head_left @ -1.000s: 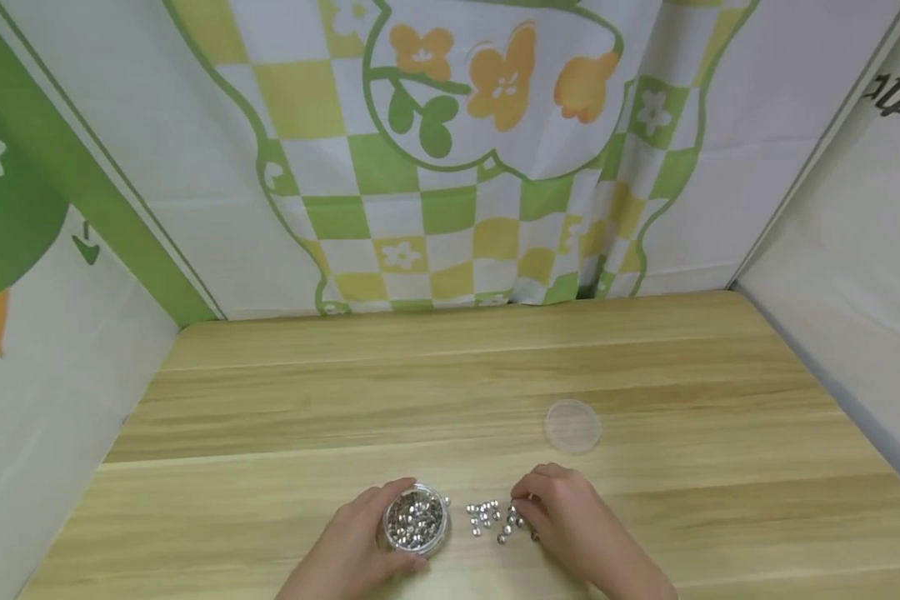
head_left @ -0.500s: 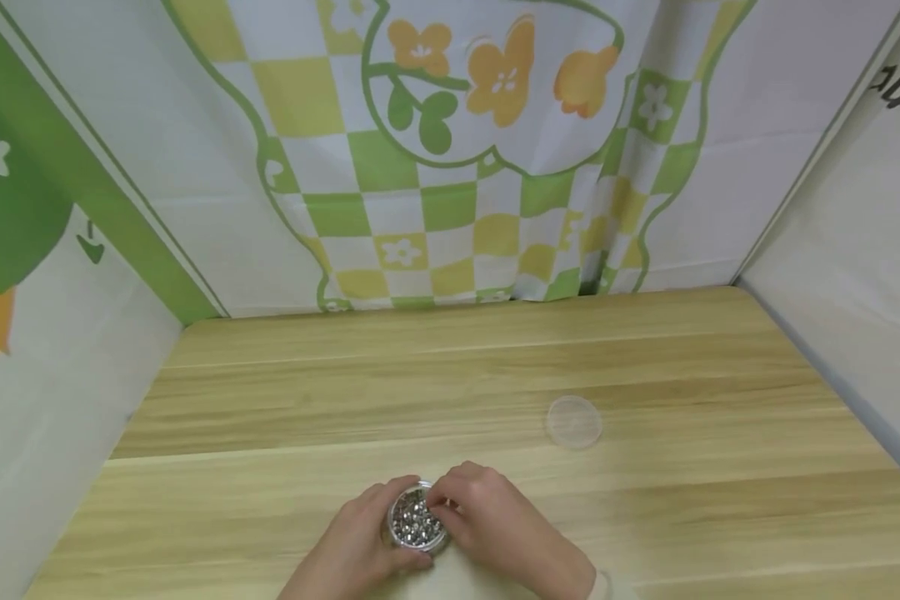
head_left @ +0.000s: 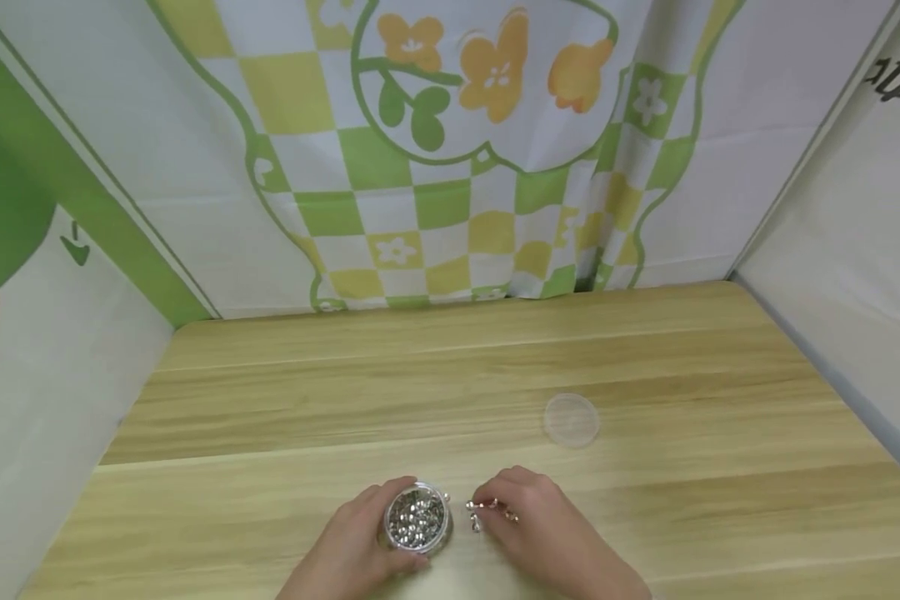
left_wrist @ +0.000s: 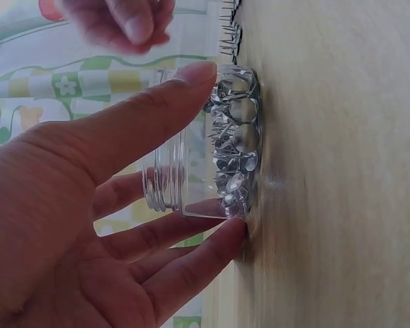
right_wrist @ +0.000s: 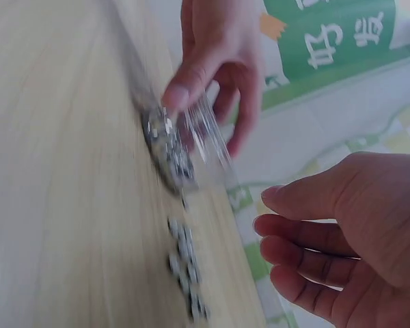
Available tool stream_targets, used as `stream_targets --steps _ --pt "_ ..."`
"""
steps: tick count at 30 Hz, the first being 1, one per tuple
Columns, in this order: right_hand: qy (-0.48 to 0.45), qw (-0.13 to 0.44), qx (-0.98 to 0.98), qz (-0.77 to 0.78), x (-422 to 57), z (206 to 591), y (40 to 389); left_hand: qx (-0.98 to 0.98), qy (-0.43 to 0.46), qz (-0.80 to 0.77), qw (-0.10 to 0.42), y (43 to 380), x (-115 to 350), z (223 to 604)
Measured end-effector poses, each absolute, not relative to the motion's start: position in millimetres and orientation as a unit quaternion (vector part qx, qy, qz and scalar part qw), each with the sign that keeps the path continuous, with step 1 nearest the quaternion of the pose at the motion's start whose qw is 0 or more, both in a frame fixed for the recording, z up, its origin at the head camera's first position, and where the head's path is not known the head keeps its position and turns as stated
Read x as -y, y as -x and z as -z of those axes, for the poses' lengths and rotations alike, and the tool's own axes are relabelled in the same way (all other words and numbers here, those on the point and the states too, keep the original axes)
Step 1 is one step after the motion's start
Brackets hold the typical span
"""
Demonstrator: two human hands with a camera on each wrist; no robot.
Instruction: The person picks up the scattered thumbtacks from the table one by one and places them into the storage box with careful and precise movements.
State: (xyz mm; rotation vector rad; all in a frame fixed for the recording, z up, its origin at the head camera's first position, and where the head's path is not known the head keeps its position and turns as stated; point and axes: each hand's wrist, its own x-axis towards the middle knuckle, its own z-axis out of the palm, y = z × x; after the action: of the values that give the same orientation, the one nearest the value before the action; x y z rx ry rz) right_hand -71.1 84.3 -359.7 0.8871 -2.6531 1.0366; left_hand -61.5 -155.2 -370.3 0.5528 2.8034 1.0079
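My left hand (head_left: pixel 356 533) grips a clear round jar (left_wrist: pixel 169 174) standing on the table, thumb on one side and fingers on the other. Silver thumbtacks (left_wrist: pixel 236 137) fill its lower part, and its mouth is uncovered. My right hand (head_left: pixel 543 529) is just right of the jar, over a small group of loose thumbtacks (right_wrist: pixel 184 270) that it partly hides in the head view. In the right wrist view its fingers are loosely bent, with nothing showing between thumb and fingertips. A single thumbtack (head_left: pixel 446 497) lies by the jar's right rim.
A clear round lid (head_left: pixel 572 421) lies flat on the wooden table (head_left: pixel 307 392), farther back and to the right. Behind the table hangs a patterned curtain (head_left: pixel 450 208), with printed cloth walls at both sides.
My right hand went from the loose thumbtacks left to the jar's mouth, then back right over the thumbtacks. The left hand has kept its hold on the jar.
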Motion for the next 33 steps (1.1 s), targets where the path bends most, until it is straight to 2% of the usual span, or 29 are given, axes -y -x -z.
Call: stream_targets --steps 5,9,18,23,33 --pt "-0.263 0.106 0.900 -0.332 -108 364 67 -0.924 -0.177 -0.332 0.063 60 155 370" --pt "-0.256 0.103 0.906 -0.320 -122 371 61 -0.925 -0.179 -0.331 0.058 60 155 370" --pt "-0.251 0.018 0.913 -0.320 -132 379 57 -0.923 -0.175 -0.338 0.063 60 156 371" --pt "-0.241 -0.003 0.916 -0.321 -131 383 59 -0.923 -0.176 -0.338 0.059 60 156 371" --pt "-0.278 0.072 0.898 -0.334 -102 365 67 -0.924 -0.171 -0.337 0.059 60 156 370"
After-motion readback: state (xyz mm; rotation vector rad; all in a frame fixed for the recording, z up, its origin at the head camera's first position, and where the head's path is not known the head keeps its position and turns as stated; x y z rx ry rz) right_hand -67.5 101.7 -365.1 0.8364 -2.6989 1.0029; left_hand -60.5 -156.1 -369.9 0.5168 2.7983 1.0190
